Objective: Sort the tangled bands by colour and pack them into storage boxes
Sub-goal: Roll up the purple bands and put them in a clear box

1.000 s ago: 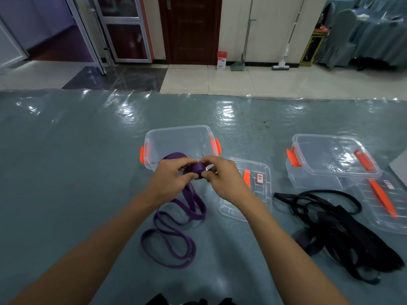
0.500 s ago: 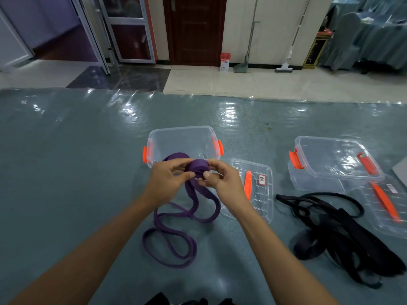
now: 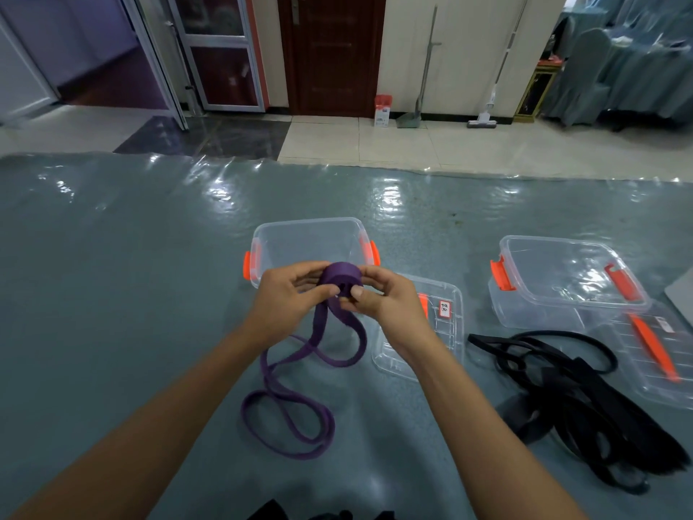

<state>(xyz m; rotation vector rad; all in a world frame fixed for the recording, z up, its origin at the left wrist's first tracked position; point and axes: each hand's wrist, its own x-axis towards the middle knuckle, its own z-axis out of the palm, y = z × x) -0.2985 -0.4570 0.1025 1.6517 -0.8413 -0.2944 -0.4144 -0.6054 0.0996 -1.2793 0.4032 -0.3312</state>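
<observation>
A purple band [image 3: 288, 418] trails in loops across the grey-green table cover, and its upper end is wound into a small roll [image 3: 340, 278]. My left hand [image 3: 290, 298] and my right hand [image 3: 382, 300] both pinch that roll from either side, just in front of an open clear storage box [image 3: 307, 240] with orange latches. A second open clear box [image 3: 562, 283] stands to the right. A tangle of black bands [image 3: 585, 399] lies in front of it.
A clear lid [image 3: 438, 324] lies right of my right hand, and another lid with an orange strip [image 3: 660, 350] sits at the far right. More black material [image 3: 322, 514] shows at the bottom edge. The table's far edge meets a tiled floor.
The purple roll between my fingers has grown thicker as more band is wound on. The loose loops on the table have shortened and drawn nearer my hands.
</observation>
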